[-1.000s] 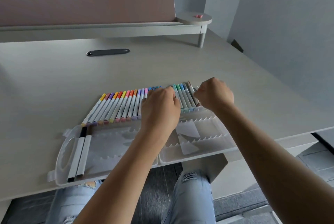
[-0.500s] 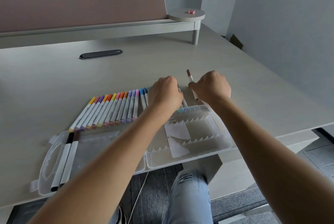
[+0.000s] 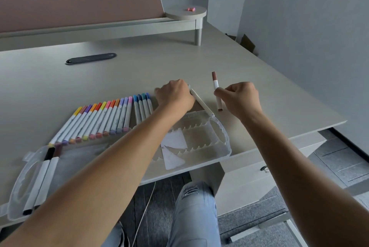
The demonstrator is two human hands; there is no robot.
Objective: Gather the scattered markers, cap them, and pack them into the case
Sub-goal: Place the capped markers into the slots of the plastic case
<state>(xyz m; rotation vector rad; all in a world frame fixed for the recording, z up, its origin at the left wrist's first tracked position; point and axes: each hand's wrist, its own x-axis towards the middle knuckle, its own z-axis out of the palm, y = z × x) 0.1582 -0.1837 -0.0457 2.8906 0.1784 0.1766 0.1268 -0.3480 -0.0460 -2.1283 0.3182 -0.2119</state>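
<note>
you are early in the packing: two markers [image 3: 41,179] lie in the clear case [image 3: 221,133] at its left end, while the capped row [image 3: 103,121] waits on the desk [image 3: 259,67] behind it. your right hand [image 3: 239,99] pinches a brown marker [image 3: 216,91] upright; your left hand [image 3: 175,97] curls on a white one [image 3: 200,103]. paper scraps [image 3: 173,139] clutter the right slots.

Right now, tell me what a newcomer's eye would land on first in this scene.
First, the row of coloured markers lying side by side on the desk, just behind the open clear case. Next, the right hand, whose fingers pinch a brown marker almost upright above the desk. Beside it, the left hand holds a white marker by the case's far right corner.
</note>
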